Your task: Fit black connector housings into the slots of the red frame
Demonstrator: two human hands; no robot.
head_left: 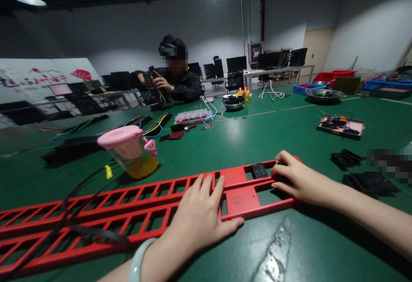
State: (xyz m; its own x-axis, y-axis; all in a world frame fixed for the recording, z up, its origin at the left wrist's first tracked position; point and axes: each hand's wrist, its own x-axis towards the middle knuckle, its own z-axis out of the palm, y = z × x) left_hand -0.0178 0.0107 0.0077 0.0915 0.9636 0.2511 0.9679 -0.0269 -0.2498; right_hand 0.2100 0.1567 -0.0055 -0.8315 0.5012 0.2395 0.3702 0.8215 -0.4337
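Note:
A long red slotted frame (241,200) lies across the green table, two ladder-like rows side by side with a marked plate near the right end. My left hand (201,204), a pale bangle on its wrist, rests on the frame with fingers spread and thumb along the near edge. A small black rectangular block (259,170) sits in an opening of the far row. Just right of it, my right hand (294,177) has its fingers curled down at the frame's end openings. What those fingertips grip, if anything, is hidden.
A pink-lidded cup (127,151) of yellow liquid stands behind the frame, near black cables (64,213). Black parts (370,183) lie at the right, below a small box (341,126). Across the table, a person (174,76) holds a dark device.

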